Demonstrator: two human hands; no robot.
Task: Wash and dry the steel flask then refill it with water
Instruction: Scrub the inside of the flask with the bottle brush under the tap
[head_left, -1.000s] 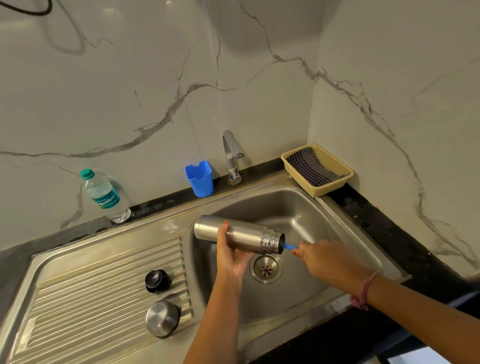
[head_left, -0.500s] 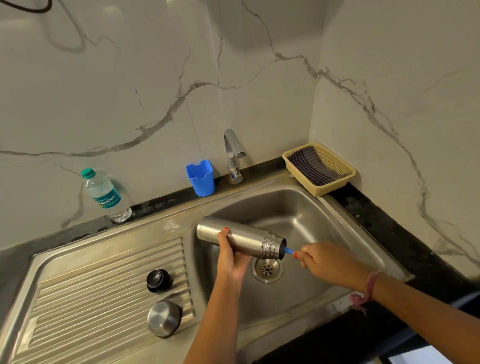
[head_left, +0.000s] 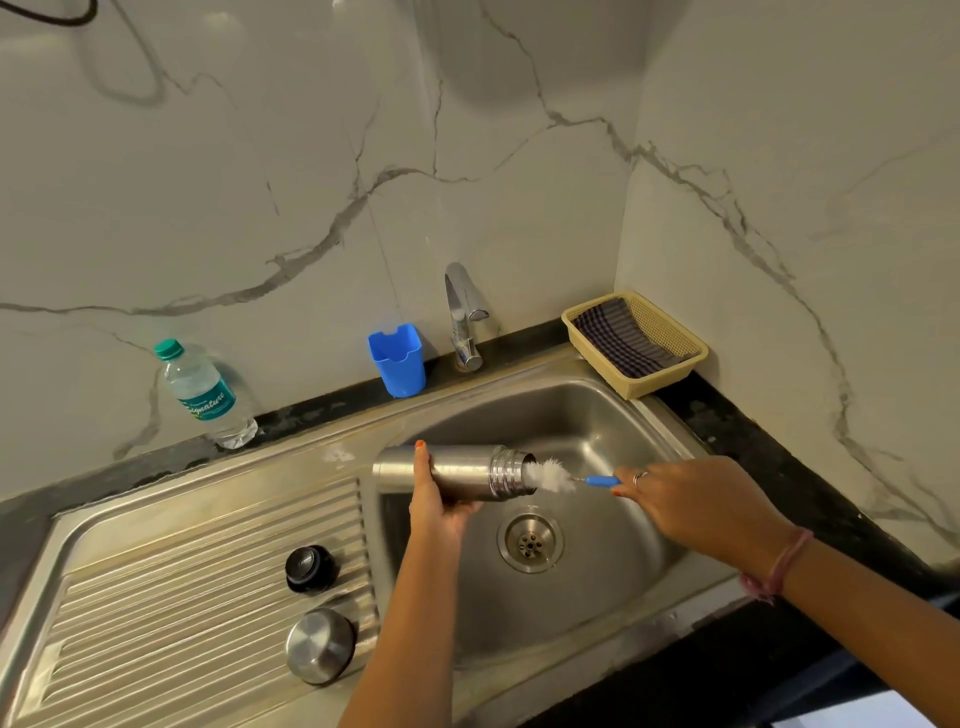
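The brush is out now: a second ago only a stub of blue handle showed at the mouth of the steel flask (head_left: 457, 472), and here the white bristles of the bottle brush (head_left: 555, 475) are mostly clear of the opening. The left hand (head_left: 435, 506) has the flask on its side over the sink (head_left: 618, 415), fingers wrapped around its body, thumb on top, mouth pointing right. The right hand (head_left: 696, 506) has drawn back, fingers pinched on the blue handle, though the hand hides just how they close. The flask has shifted a little left and sits above the drain (head_left: 531, 543). On the ribbed drainboard lie the black stopper (head_left: 310, 567) and steel cap (head_left: 321, 644), unmoved. Behind on the dark table: a water bottle (head_left: 200, 392), a blue cup (head_left: 397, 359), the tap (head_left: 462, 319), and a basket (head_left: 675, 325) holding a checked cloth (head_left: 621, 335), all against marble walls
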